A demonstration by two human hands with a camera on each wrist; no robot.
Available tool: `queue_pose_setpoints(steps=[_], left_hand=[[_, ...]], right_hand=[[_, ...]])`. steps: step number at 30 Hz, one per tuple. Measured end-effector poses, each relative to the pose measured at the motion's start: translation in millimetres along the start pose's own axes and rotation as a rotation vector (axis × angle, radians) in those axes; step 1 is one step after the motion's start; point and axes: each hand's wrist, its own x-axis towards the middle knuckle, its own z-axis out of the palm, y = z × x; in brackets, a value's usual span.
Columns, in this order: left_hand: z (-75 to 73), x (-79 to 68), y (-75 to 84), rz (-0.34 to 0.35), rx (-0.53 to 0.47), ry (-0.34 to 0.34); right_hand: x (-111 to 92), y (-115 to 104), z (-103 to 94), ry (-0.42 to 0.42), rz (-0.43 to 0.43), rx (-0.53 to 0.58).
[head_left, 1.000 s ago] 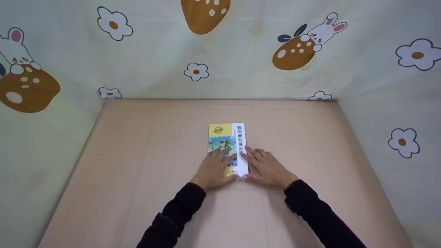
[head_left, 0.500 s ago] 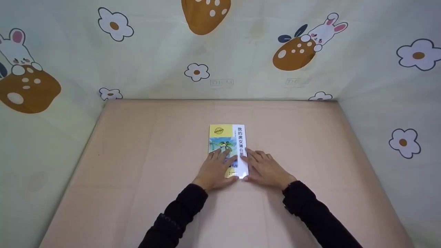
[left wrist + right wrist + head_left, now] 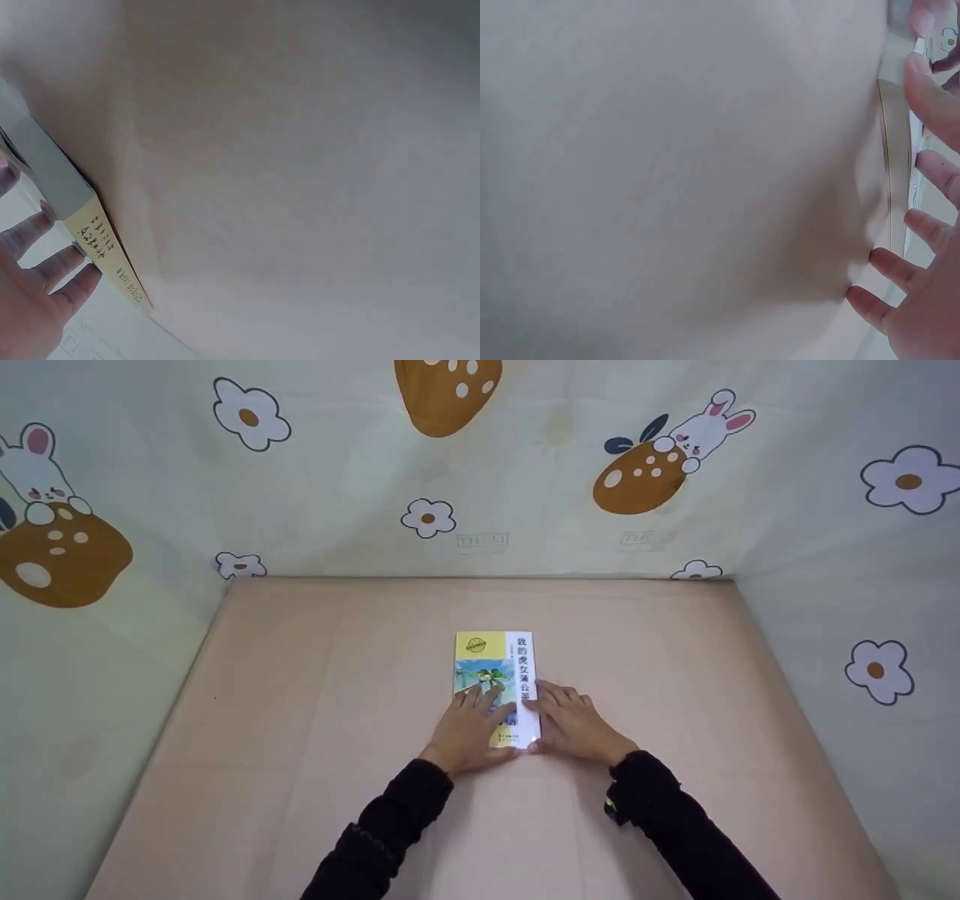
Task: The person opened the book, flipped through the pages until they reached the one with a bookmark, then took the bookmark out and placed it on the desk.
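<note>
A thin paperback book (image 3: 486,645) lies flat on the table, its cover yellow, white and blue with a vertical line of characters. Across its lower left part rests my left hand (image 3: 465,731), fingers spread over the picture and thumb along the near edge. My right hand (image 3: 581,727) touches the book's right side, with one fingertip on the white strip and the thumb at the near corner. The left wrist view shows the left fingers at the yellow spine (image 3: 105,244). In the right wrist view, the right fingertips (image 3: 919,221) lie along the book's edge (image 3: 898,172).
The beige table surface (image 3: 300,675) spreads out around the book. Pale fabric walls (image 3: 337,472) printed with rabbits, flowers and brown fruit stand at the back and on both sides. Dark sleeves (image 3: 405,802) cover both forearms.
Both hands stay on the book, which keeps nearly the same place. The right wrist and sleeve have shifted slightly to the left.
</note>
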Motion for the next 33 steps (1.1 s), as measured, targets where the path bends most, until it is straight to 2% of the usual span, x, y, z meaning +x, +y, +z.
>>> queue_pose_setpoints(steps=[6, 17, 27, 33], left_hand=[[-8.2, 1.3, -0.1, -0.002, -0.029, -0.036], [-14.3, 3.2, -2.9, -0.003, -0.070, -0.089], [-17.1, 3.4, -6.8, 0.023, -0.110, -0.066], [-17.6, 1.9, -8.0, 0.048, -0.151, -0.016]], right_hand=[[-1.0, 1.5, -0.6, 0.001, -0.002, 0.027], [-6.8, 2.5, -5.3, -0.065, -0.005, 0.023], [-9.0, 8.2, -3.8, -0.045, -0.047, 0.016], [-10.6, 9.0, -3.4, -0.031, -0.005, 0.071]])
